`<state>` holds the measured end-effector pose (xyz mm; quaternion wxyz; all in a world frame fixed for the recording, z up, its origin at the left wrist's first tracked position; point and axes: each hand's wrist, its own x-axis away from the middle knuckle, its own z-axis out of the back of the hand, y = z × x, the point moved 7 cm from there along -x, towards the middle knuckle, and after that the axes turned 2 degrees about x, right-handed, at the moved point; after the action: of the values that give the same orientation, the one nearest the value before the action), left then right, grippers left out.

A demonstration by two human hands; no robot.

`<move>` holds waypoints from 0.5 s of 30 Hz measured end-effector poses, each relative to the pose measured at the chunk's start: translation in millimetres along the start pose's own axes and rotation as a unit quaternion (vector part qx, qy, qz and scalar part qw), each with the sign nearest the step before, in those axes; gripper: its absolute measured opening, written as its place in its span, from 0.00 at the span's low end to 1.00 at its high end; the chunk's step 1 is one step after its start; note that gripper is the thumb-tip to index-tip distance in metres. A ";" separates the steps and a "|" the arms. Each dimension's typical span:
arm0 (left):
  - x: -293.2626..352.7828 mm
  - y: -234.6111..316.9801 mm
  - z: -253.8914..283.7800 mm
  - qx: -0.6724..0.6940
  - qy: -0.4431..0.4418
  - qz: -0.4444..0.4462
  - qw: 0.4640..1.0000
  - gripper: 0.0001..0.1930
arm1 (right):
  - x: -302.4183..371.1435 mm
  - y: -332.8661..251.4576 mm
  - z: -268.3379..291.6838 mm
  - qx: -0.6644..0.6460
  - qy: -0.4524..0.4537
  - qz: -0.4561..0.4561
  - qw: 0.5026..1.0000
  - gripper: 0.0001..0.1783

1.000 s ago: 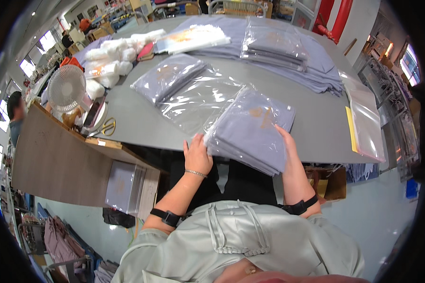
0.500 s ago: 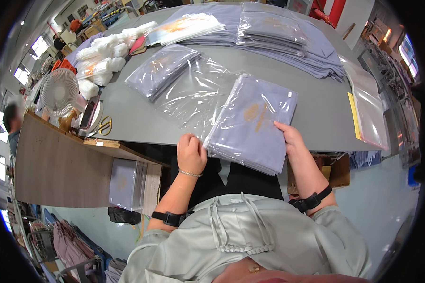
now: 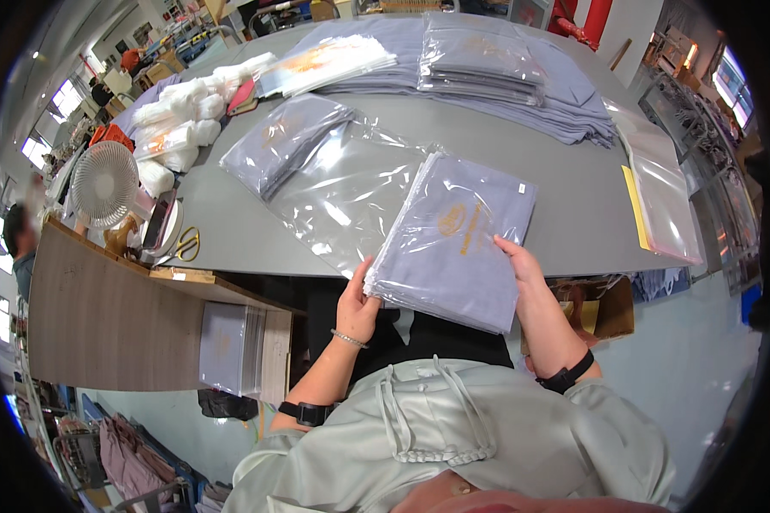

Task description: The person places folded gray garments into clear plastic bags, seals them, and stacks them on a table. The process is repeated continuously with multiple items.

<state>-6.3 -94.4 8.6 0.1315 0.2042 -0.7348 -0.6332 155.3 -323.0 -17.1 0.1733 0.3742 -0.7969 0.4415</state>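
Between my hands is a stack of folded lavender garments in clear plastic bags (image 3: 453, 248), lying partly over the table's near edge. My left hand (image 3: 357, 309) grips the stack's near left corner, its fingers partly hidden beneath. At the right edge my right hand (image 3: 524, 272) holds the stack, thumb on top and fingers underneath. A clear plastic sheet or bag (image 3: 338, 205) lies flat to the left, reaching under the stack. Beyond that sheet sits a smaller pile of bagged lavender garments (image 3: 287, 137).
Bagged garments (image 3: 479, 64) are piled on lavender cloth at the back, near white printed bags (image 3: 338, 64). White rolled bundles (image 3: 175, 120), a fan (image 3: 104, 184) and gold-handled scissors (image 3: 186, 245) are at left. Clear plastic sheets (image 3: 659, 197) hang over the right edge.
My left hand has moved from the loose plastic onto the stack's left corner. The stack has shifted slightly toward me, and the right hand still holds its right edge.
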 end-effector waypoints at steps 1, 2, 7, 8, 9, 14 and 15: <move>-2.6 -1.8 1.8 -0.043 0.015 0.015 0.999 0.26 | -0.9 -1.4 -2.5 -0.003 -0.006 -0.004 1.000 0.18; -5.6 -1.0 1.7 -0.059 0.016 0.011 0.998 0.26 | -2.6 -3.1 -7.6 -0.014 -0.023 -0.006 1.000 0.18; -10.7 2.3 3.1 -0.072 0.036 0.009 0.997 0.26 | -9.6 -3.5 -13.5 0.003 -0.005 -0.008 1.000 0.18; -9.8 3.4 1.3 -0.036 0.033 0.005 0.999 0.26 | -10.5 -4.1 -13.3 0.002 -0.005 -0.004 1.000 0.18; -6.3 4.3 -3.8 -0.022 -0.013 0.013 1.000 0.29 | -11.7 -4.8 -13.8 -0.005 -0.011 0.001 1.000 0.18; 0.7 -4.3 -7.0 0.147 -0.004 0.131 0.980 0.30 | -12.0 -10.4 -4.7 0.022 -0.021 0.011 0.999 0.18; -2.1 -6.2 -7.1 0.179 0.010 0.145 0.973 0.31 | -12.0 -10.6 -3.0 0.029 -0.022 0.010 0.999 0.18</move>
<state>-0.4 -100.4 3.8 0.1911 0.1218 -0.8565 -0.4637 171.0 -318.7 -16.7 0.1403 0.3810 -0.7911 0.4575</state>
